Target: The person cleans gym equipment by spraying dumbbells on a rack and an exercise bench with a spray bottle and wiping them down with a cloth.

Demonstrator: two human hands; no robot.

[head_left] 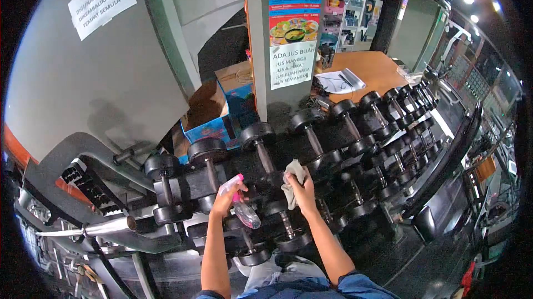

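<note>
My left hand [226,198] is closed around the pink top of a clear spray bottle [247,215], whose body tilts down to the right. A greyish cloth [292,184] is gripped in my right hand [301,189], with part of it hanging below the fingers. Both hands are over a rack of black dumbbells. Close to my right hand is a dumbbell [265,156] on the upper row, partly covered near its lower end. Below the hands, a lower-row dumbbell [286,224] shows its metal handle.
The dumbbell rows run back to the right. Behind them stand a pillar with a menu poster [295,7], a blue cardboard box [210,127] and a wooden desk [371,68] bearing papers. At the left is gym equipment with a metal bar end [114,225].
</note>
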